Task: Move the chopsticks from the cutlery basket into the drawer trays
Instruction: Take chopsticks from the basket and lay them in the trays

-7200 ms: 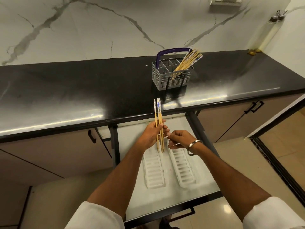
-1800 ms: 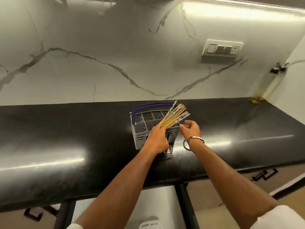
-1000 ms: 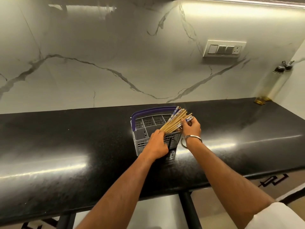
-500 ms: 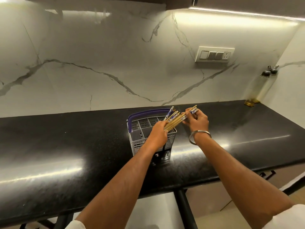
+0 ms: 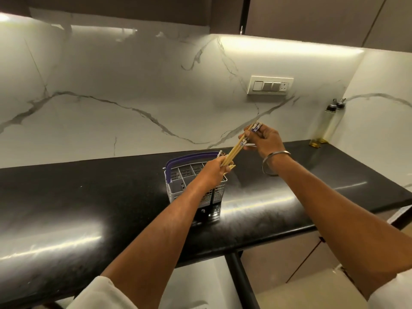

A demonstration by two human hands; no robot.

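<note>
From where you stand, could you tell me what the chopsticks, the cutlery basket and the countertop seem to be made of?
chopsticks: probably bamboo or wood, pale tan and matte, with blue-and-white patterned tops.
cutlery basket: apparently moulded plastic, grey perforated walls, purple handle.
countertop: looks like polished black stone, possibly granite; it mirrors the lights.

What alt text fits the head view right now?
Both hands lift chopsticks from a grey cutlery basket on a black counter: the right hand pinches their patterned tops, the left hand grips lower. Marble backsplash behind.
</note>
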